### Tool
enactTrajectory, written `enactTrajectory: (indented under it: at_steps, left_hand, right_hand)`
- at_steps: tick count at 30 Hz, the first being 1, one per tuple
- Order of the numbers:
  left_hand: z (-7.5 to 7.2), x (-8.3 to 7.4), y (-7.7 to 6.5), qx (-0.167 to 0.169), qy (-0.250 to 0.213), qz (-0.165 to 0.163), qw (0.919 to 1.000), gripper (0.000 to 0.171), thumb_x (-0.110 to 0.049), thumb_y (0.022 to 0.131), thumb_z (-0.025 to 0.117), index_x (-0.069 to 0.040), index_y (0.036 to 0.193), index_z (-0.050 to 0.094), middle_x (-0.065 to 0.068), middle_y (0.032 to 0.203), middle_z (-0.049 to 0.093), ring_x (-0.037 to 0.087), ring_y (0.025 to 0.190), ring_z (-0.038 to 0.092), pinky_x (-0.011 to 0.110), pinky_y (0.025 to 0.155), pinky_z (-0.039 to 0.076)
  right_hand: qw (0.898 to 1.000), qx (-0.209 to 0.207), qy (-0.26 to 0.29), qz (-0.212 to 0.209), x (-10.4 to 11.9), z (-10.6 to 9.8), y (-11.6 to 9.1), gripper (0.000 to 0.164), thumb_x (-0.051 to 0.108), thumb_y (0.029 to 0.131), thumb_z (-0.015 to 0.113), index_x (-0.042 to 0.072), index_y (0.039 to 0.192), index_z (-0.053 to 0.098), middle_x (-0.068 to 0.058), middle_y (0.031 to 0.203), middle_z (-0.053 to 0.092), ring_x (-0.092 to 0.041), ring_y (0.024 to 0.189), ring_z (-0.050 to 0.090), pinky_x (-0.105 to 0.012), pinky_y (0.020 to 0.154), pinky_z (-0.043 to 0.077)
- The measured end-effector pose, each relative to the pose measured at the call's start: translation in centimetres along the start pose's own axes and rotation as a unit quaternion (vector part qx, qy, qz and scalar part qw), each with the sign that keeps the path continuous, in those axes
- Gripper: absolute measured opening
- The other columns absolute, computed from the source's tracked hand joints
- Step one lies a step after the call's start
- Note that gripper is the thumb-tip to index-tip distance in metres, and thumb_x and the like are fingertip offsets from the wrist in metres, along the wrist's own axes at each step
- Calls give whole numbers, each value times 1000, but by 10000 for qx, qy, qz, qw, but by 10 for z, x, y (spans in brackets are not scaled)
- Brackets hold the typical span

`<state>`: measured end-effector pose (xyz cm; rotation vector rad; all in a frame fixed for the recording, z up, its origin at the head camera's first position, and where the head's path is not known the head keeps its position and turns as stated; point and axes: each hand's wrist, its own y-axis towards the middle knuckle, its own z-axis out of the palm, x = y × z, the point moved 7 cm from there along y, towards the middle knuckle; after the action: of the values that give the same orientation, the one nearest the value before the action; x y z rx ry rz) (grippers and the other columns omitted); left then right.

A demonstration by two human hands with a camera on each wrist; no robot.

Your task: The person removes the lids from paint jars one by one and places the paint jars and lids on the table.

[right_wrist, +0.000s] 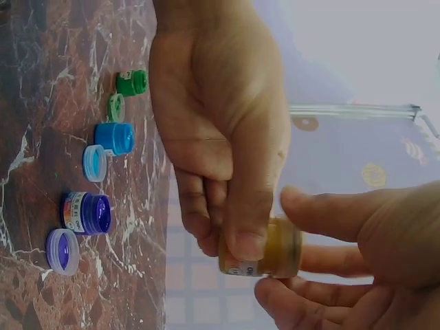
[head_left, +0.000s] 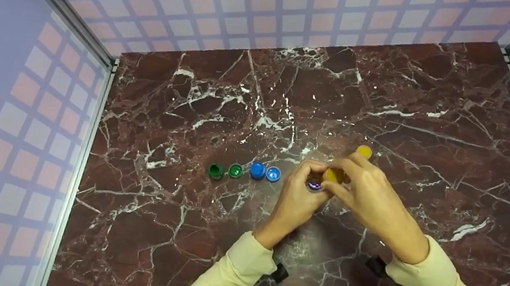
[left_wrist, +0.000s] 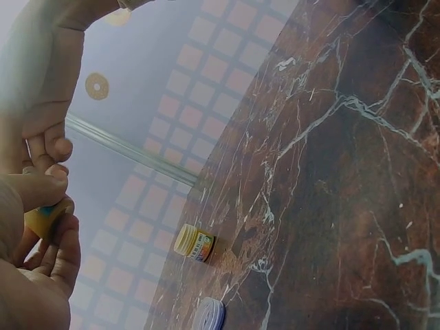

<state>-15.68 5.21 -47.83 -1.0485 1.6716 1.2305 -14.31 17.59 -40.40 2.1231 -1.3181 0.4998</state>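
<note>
Between both hands, above the table, is a yellow paint jar (right_wrist: pixel 242 265) with a printed label. My left hand (head_left: pixel 301 191) pinches its body between thumb and fingers. From the other side, the fingers and thumb of my right hand (head_left: pixel 369 194) grip the jar's capped end, seen from above as a yellow disc (head_left: pixel 333 175). Below the hands stand an open purple paint jar (right_wrist: pixel 86 213) and its clear-rimmed lid (right_wrist: pixel 63 251); my left hand partly covers them in the head view. Just beyond the right hand stands another yellow jar (head_left: pixel 363 151).
To the left, in a row, are an open green jar (head_left: pixel 215 171), its lid (head_left: pixel 235 170), a blue jar (head_left: pixel 257 170) and its lid (head_left: pixel 273 174). The dark red marble table (head_left: pixel 141 248) is bordered by pale walls (head_left: pixel 236 2) with a pink and white square pattern.
</note>
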Motion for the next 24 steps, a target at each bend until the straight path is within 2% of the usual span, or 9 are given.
enactTrajectory:
  at_steps: [5, 9, 12, 15, 19, 24]
  left_hand:
    - [0, 0, -1, 30, 16, 52, 10000, 32, 1, 83, 83, 1, 110, 66, 11, 110, 69, 18, 98, 66, 29, 88, 56]
    - [-1, -2, -2, 84, 50, 165, 9998, 31, -6, 85, 85, -1, 109, 66, 10, 113, 69, 17, 101, 66, 28, 91, 55]
    - [-1, -4, -2, 103, 128, 231, 9996, 32, -6, 84, 85, -1, 108, 66, 10, 114, 69, 18, 104, 66, 29, 93, 54]
    - [-1, -5, -2, 122, 166, 257, 9995, 31, -4, 83, 85, 0, 107, 66, 10, 113, 69, 18, 104, 66, 29, 94, 54]
    - [0, -4, -2, 160, 48, 236, 9996, 30, -2, 84, 83, 1, 109, 66, 11, 112, 69, 19, 100, 67, 30, 89, 56]
    - [0, -5, -2, 160, 100, 273, 9994, 29, -4, 87, 82, 2, 110, 65, 12, 107, 68, 20, 93, 67, 30, 85, 57]
  right_hand:
    - [9986, 279, -90, -430, 4, -1, 0, 33, 3, 82, 85, -1, 112, 73, -10, 104, 66, -24, 86, 65, -35, 74, 58]
    - [9955, 474, -115, -813, 8, -1, 1, 36, -7, 80, 83, -1, 114, 74, -12, 113, 68, -26, 101, 66, -39, 88, 58]
    - [9931, 602, -143, -993, 10, -1, 0, 41, -14, 78, 79, -1, 116, 74, -13, 119, 68, -29, 110, 64, -43, 96, 55]
    - [9919, 644, -155, -1085, 11, 0, -1, 43, -16, 75, 77, -1, 115, 74, -13, 120, 68, -30, 113, 63, -45, 99, 54]
    - [9912, 573, -68, -1193, 12, 0, -2, 37, -12, 77, 81, 0, 112, 74, -13, 120, 68, -28, 113, 63, -43, 97, 54]
    - [9943, 453, 78, -967, 10, -2, -2, 33, 10, 88, 83, 3, 119, 74, -14, 126, 66, -29, 114, 63, -44, 95, 55]
